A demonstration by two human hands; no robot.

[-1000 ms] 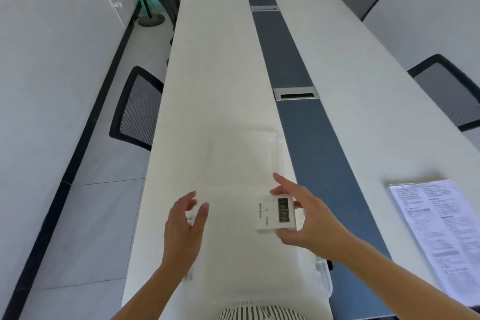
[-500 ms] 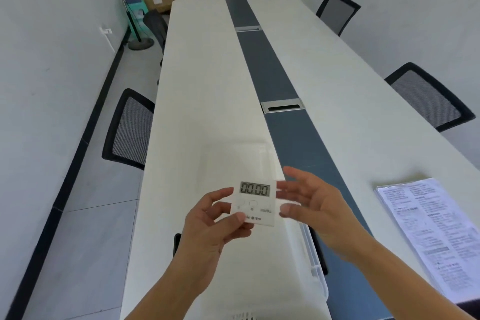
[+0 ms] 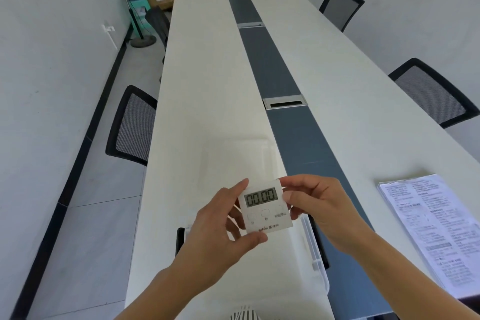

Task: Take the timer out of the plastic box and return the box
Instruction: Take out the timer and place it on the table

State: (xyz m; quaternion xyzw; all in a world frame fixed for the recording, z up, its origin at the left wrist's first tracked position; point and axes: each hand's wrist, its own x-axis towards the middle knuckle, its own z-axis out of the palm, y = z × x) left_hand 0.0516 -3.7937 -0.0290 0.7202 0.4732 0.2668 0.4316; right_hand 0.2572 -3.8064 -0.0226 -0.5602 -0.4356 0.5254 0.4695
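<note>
A small white square timer (image 3: pixel 265 209) with a display reading 00:00 is held up in the air, face toward me. My left hand (image 3: pixel 220 231) grips its left edge and lower corner. My right hand (image 3: pixel 317 205) pinches its right edge with fingertips. Below the hands lies the clear plastic box (image 3: pixel 311 249) on the near end of the white table (image 3: pixel 215 91), open at the top; its clear walls are hard to make out and its near part is hidden by my arms.
A grey strip with a cable slot (image 3: pixel 284 102) runs down the table's middle. Printed sheets (image 3: pixel 431 228) lie at the right. Black mesh chairs stand at the left (image 3: pixel 132 125) and right (image 3: pixel 431 93). Cardboard boxes and a fan stand (image 3: pixel 141 39) sit at the far end.
The timer has gone from my right hand over the box to both hands, turned upright with its display facing me and lifted clear of the box. My head has tilted up.
</note>
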